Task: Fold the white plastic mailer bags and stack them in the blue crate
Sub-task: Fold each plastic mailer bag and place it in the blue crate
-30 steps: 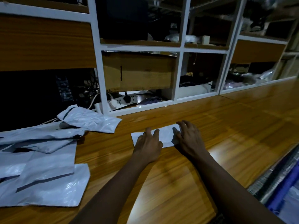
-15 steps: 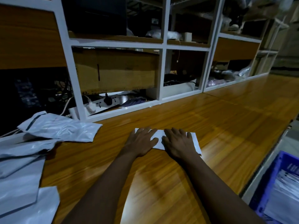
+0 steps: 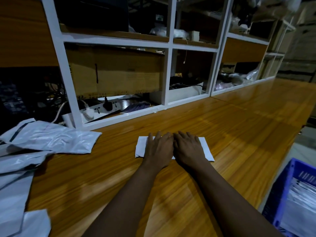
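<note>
A folded white mailer bag (image 3: 206,147) lies flat in the middle of the wooden table (image 3: 239,127). My left hand (image 3: 159,149) and my right hand (image 3: 188,148) press on it side by side, fingers straight, covering most of it. A loose pile of unfolded white mailer bags (image 3: 44,141) spreads over the table's left part. The blue crate (image 3: 280,190) stands below the table's right edge at the lower right, with folded white bags (image 3: 301,202) stacked inside.
White-framed shelving (image 3: 168,72) runs along the table's far side, holding a cardboard box (image 3: 116,72), a power strip (image 3: 106,106) with cables, and assorted clutter. The table stretches away to the right.
My hands have drawn together over the folded bag, now side by side at its middle. The view has swung right, bringing the blue crate into sight.
</note>
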Motion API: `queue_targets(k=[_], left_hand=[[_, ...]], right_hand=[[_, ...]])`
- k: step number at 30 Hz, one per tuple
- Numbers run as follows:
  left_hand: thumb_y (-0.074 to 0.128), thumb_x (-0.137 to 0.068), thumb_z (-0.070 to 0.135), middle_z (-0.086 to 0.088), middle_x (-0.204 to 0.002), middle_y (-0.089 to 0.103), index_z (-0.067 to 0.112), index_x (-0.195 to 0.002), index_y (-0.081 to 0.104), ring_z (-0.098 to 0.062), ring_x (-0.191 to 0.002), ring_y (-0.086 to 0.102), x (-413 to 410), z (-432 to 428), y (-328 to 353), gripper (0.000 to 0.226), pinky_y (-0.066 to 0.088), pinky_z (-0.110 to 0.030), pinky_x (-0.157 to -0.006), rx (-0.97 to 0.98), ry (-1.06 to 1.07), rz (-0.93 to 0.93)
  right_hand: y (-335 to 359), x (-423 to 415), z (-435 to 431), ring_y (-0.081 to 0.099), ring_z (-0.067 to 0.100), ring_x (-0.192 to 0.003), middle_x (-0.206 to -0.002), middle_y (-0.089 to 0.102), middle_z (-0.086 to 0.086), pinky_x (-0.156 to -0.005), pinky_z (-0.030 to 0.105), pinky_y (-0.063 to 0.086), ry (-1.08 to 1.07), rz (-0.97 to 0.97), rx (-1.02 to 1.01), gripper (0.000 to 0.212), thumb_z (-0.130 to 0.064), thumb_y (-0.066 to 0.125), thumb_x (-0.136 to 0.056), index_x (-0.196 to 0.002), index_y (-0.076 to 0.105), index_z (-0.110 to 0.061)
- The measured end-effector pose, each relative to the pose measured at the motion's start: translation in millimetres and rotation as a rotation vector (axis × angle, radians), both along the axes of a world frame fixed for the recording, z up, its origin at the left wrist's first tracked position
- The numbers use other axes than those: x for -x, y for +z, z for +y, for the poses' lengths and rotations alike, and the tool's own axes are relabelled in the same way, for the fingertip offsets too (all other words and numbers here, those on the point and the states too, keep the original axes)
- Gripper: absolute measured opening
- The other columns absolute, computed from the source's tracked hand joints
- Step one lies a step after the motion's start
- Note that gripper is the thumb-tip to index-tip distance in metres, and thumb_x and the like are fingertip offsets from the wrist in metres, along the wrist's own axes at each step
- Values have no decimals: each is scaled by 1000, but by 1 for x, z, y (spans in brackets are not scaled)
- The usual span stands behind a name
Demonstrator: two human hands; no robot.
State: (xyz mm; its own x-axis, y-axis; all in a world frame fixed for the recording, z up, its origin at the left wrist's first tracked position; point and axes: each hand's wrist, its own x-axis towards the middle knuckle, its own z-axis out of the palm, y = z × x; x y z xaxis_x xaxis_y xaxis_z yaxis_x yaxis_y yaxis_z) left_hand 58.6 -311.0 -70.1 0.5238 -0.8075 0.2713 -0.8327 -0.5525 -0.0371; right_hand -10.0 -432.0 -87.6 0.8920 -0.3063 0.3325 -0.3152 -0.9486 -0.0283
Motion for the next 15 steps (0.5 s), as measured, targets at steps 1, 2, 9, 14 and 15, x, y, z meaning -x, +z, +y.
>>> queue_targets(k=[1, 2, 9, 14, 15], left_hand=[[50, -101, 35, -1, -162, 22, 21, -154, 25, -29, -149, 16, 0, -1, 0, 61, 7, -51, -119, -14, -12, 15], [50, -100, 35, -1, -163, 21, 21, -155, 23, -29, -150, 15, -1, -1, -1, 62, 6, -50, -120, -16, -18, 27], [28, -108, 29, 0, -165, 13, 20, -158, 13, -27, -150, 12, -12, -1, -6, 53, 10, -48, -120, 15, 2, 210], [25, -108, 32, -1, -165, 13, 24, -158, 13, -29, -150, 10, -13, -3, -6, 52, 10, -46, -121, 0, 28, 222], [25, -108, 33, -1, -165, 13, 24, -158, 14, -29, -150, 11, -13, -3, -6, 52, 11, -46, -121, -3, 31, 220]], right_hand=[[0, 1, 2, 34, 39, -142, -152, 43, 13, -114, 58, 24, 15, 25, -11, 55, -41, 37, -102, -148, 40, -12], [1, 2, 4, 26, 38, -146, -158, 35, 11, -117, 58, 17, 25, 56, -9, 59, -41, 41, -103, -153, 31, -12], [6, 2, 7, 15, 32, -151, -164, 21, 7, -119, 56, 10, -32, 155, 58, 56, -38, 26, -107, -156, 19, -12], [8, 2, 8, 14, 31, -151, -164, 19, 7, -119, 55, 9, -46, 198, 42, 56, -38, 23, -107, -156, 18, -12], [8, 1, 9, 14, 31, -151, -164, 18, 8, -119, 55, 9, -51, 205, 37, 57, -38, 23, -107, -157, 17, -12]])
